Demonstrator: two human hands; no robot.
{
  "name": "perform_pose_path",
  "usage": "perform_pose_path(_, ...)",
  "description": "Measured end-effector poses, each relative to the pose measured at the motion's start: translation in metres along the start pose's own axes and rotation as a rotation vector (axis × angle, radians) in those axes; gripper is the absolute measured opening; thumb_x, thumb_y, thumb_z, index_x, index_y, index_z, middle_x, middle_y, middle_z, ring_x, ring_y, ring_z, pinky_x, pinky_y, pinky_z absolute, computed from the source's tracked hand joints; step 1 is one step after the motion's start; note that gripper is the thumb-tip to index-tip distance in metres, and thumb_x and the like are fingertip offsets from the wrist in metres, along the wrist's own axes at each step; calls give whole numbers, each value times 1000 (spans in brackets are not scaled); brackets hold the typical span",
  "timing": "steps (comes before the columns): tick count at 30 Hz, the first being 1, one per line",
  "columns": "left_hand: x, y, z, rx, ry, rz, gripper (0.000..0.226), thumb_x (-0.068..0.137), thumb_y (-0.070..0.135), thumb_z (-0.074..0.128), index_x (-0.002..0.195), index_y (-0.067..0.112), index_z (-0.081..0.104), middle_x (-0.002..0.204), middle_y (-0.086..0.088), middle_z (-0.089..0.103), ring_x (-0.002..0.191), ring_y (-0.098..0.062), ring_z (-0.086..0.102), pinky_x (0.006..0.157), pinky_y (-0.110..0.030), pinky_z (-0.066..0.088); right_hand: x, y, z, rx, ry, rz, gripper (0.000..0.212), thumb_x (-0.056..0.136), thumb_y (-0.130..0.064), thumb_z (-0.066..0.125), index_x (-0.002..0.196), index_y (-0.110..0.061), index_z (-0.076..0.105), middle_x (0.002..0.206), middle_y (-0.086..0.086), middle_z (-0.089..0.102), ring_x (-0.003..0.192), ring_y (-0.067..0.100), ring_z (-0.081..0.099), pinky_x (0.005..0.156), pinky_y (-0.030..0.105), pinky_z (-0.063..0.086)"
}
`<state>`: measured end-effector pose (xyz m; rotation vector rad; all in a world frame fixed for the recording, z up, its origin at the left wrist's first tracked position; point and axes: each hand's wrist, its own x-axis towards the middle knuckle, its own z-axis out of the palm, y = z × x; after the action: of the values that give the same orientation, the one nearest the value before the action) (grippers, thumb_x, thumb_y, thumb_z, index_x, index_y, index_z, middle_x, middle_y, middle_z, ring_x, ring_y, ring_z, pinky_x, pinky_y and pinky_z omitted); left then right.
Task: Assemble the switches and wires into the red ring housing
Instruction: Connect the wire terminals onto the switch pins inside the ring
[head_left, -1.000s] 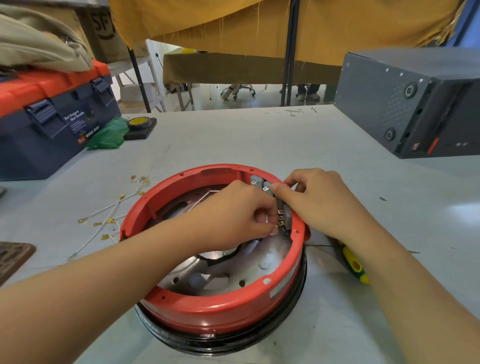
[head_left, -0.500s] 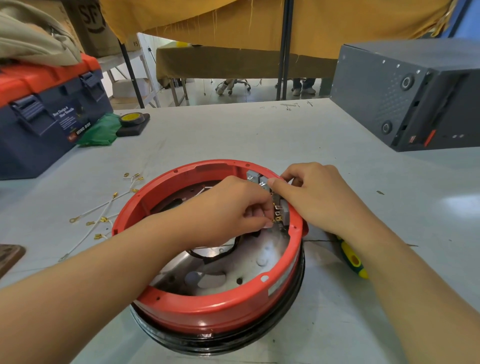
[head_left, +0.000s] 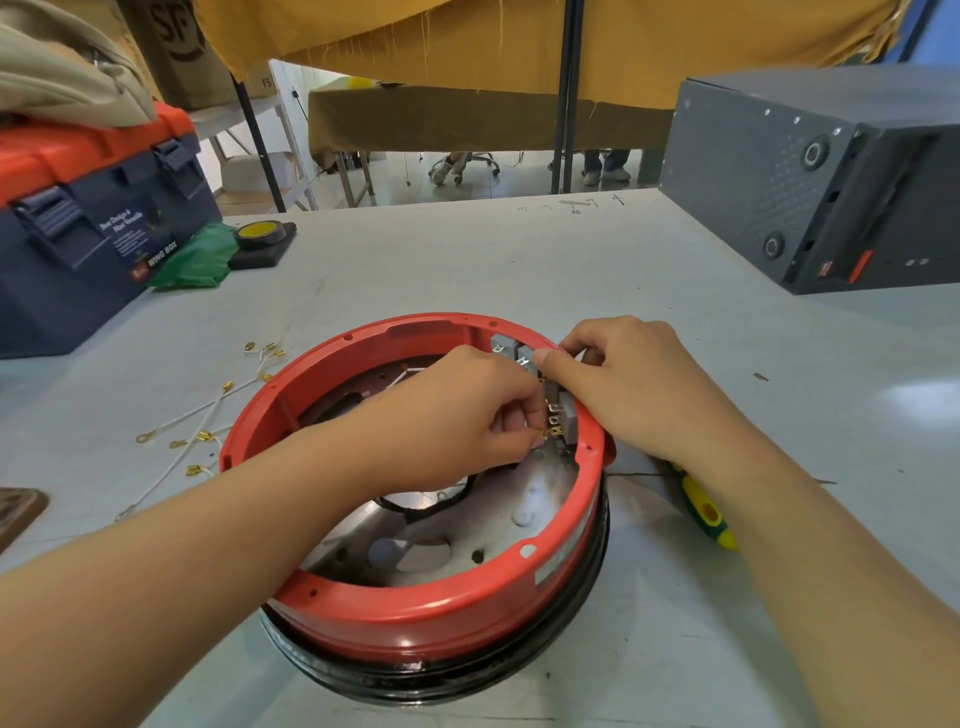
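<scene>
Sitting closest on the surface (head_left: 415, 270), the red ring housing (head_left: 415, 613) rests on a black base, with both forearms reaching over its near rim. Inside the ring, the left hand (head_left: 457, 410) is clenched in a pinch, its fingertips grasping a small brass wire terminal (head_left: 544, 432). That terminal lies just to the right of the fingertips, touching or almost touching the brass tabs of the grey switches (head_left: 563, 415) set against the inner right wall. My judgement is that the coming move is a short push rightward onto a tab, so the left hand is the working one. The right hand (head_left: 634, 384) curls over the rim from outside, steadying the switches; its exact grip is hidden. Beside the right forearm lies a yellow-green screwdriver (head_left: 706, 514). Left of the ring, spare white wires (head_left: 208, 415) with brass ends lie loose. Farther off stand a blue toolbox (head_left: 88, 239) and a dark grey case (head_left: 810, 171).
</scene>
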<state>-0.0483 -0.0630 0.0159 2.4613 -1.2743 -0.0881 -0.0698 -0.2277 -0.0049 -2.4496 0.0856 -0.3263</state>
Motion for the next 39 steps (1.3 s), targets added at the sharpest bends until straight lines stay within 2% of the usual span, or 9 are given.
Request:
perform_pose_path(4, 1, 1, 1, -27, 12, -34, 8, 83, 13, 62, 78, 16, 66, 63, 12, 56, 59, -1, 52, 58, -7, 34, 0, 0, 0, -6, 2, -6, 31, 87, -49, 55, 87, -21, 69, 69, -3, 60, 69, 14, 57, 55, 26, 39)
perform_pose_path(9, 2, 4, 3, -16, 28, -39, 12, 82, 12, 61, 73, 19, 62, 60, 13, 54, 57, -2, 51, 57, -8, 34, 0, 0, 0, -10, 9, -5, 32, 86, -49, 55, 88, -21, 69, 71, -2, 60, 70, 15, 57, 56, 26, 40)
perform_pose_path(23, 2, 5, 6, -27, 67, -65, 9, 80, 10, 60, 73, 9, 65, 62, 0, 61, 57, -8, 51, 57, -15, 38, 0, -2, 1, -10, 38, -18, 33, 87, -46, 56, 86, -15, 69, 69, 0, 60, 66, 12, 56, 54, 23, 40)
perform_pose_path(28, 3, 6, 7, -48, 76, -87, 10, 80, 11, 60, 74, 6, 66, 64, -4, 64, 63, -13, 55, 59, -18, 41, -1, -2, 1, -11, 43, -24, 33, 88, -46, 55, 85, -16, 69, 68, 0, 59, 63, 11, 56, 51, 22, 37)
perform_pose_path(39, 4, 8, 6, -51, 61, -127, 11, 80, 12, 59, 73, 5, 66, 63, -3, 63, 57, -10, 51, 60, -19, 41, -2, -4, 2, -25, 59, -34, 35, 88, -45, 55, 86, -13, 69, 70, 4, 61, 68, 16, 57, 58, 25, 42)
